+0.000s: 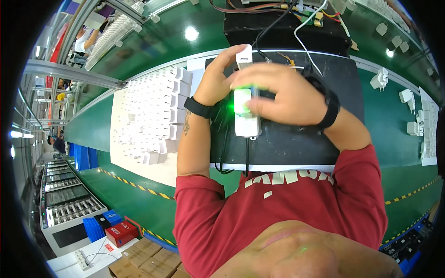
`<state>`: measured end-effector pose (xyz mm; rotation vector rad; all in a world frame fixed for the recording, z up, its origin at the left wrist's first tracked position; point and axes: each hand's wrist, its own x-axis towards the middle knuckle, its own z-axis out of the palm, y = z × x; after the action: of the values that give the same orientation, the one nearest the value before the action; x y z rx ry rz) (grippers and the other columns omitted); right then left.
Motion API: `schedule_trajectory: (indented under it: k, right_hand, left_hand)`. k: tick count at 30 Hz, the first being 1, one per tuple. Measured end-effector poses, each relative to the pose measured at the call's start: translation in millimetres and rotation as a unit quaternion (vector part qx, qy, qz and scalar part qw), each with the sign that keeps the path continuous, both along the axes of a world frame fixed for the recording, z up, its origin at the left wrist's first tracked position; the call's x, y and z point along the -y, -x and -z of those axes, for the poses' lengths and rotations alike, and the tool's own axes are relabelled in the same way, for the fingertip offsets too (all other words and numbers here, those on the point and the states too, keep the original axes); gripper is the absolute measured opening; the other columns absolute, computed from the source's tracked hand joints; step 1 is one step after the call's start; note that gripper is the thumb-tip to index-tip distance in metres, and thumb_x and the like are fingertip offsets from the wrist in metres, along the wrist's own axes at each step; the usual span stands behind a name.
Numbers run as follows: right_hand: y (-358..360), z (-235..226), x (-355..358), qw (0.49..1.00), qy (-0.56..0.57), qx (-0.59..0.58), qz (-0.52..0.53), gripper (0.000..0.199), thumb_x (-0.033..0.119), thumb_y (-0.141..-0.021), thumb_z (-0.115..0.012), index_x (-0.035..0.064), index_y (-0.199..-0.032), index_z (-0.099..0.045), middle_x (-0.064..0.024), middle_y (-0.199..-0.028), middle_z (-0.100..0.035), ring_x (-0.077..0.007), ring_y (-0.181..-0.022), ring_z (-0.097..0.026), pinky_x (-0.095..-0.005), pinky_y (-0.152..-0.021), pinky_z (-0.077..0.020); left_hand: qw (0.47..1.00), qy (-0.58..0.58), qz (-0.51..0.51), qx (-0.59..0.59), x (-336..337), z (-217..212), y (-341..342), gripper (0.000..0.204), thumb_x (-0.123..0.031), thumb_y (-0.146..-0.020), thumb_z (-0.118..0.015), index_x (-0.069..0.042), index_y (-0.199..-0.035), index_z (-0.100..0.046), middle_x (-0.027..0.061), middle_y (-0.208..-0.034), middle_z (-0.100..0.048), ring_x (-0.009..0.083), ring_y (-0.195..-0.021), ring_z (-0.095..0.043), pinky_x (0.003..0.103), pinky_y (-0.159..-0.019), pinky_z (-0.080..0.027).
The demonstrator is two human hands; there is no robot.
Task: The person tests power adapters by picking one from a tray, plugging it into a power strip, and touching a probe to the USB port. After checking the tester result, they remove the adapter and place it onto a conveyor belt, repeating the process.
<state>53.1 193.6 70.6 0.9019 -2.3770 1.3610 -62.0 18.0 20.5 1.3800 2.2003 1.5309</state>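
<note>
A green table [139, 194] carries a black mat [296, 139] under both hands. Left of the left hand [218, 76] lies a white tray [139, 153] packed with rows of white chargers [157, 111]. A white power strip [245, 118] sits beneath the right hand [282, 95], whose fingers curl loosely over it. The left hand pinches a white charger [244, 56] just above the strip.

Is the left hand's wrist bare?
No, the left hand has a black band around its wrist while it grips a white adapter.
</note>
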Motion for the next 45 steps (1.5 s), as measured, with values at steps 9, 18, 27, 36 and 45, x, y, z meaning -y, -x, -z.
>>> schedule_trajectory:
  k: [9, 18, 27, 36, 45]
  right_hand:
    - [-3, 29, 21, 0.974, -0.040, -0.204, 0.086, 0.013, 0.012, -0.074, -0.067, 0.0030, -0.081, -0.061, -0.0071, -0.095, -0.060, -0.0261, -0.090, -0.057, -0.0377, -0.080, -0.0444]
    - [-18, -25, 7, 0.982, 0.113, -0.152, 0.025, 0.011, 0.010, -0.086, -0.058, -0.0003, -0.087, -0.062, -0.0091, -0.078, -0.065, -0.0249, -0.078, -0.064, -0.0350, -0.079, -0.0497]
    - [62, 19, -2, 0.968, 0.054, 0.102, 0.224, 0.023, 0.017, -0.089, -0.060, 0.0006, -0.104, -0.067, -0.0039, -0.087, -0.067, -0.0081, -0.079, -0.060, -0.0240, -0.071, -0.0473]
    - [52, 14, 5, 0.979, 0.056, -0.003, 0.196, 0.024, 0.017, -0.087, -0.064, -0.0002, -0.103, -0.066, -0.0075, -0.086, -0.069, -0.0102, -0.079, -0.063, -0.0234, -0.071, -0.0483]
    - [52, 21, 0, 0.980, 0.015, -0.063, 0.190, 0.021, 0.012, -0.085, -0.063, 0.0008, -0.102, -0.066, -0.0118, -0.090, -0.069, -0.0182, -0.079, -0.066, -0.0262, -0.070, -0.0503]
  left_hand:
    - [0.991, 0.123, 0.053, -0.030, 32, -53, -57, 0.061, -0.010, -0.063, -0.074, -0.003, -0.120, -0.052, 0.0147, -0.118, -0.056, 0.0322, -0.113, -0.053, 0.042, -0.107, -0.032]
    - [0.986, 0.136, -0.009, -0.098, 22, -20, -58, 0.056, -0.025, -0.067, -0.080, -0.004, -0.114, -0.058, 0.0124, -0.111, -0.063, 0.0288, -0.098, -0.061, 0.052, -0.111, -0.020]
    - [0.987, 0.155, -0.020, -0.046, 24, -28, -66, 0.059, -0.027, -0.067, -0.080, -0.003, -0.115, -0.055, 0.0145, -0.112, -0.061, 0.0322, -0.109, -0.055, 0.050, -0.110, -0.025]
    - [0.985, 0.148, -0.033, -0.079, 26, -27, -67, 0.066, -0.020, -0.067, -0.080, -0.002, -0.120, -0.046, 0.0131, -0.107, -0.061, 0.0311, -0.104, -0.058, 0.052, -0.108, -0.026]
    - [0.981, 0.184, -0.030, -0.052, 29, -24, -66, 0.060, -0.020, -0.067, -0.080, -0.003, -0.116, -0.051, 0.0122, -0.112, -0.060, 0.0307, -0.104, -0.058, 0.051, -0.111, -0.024]
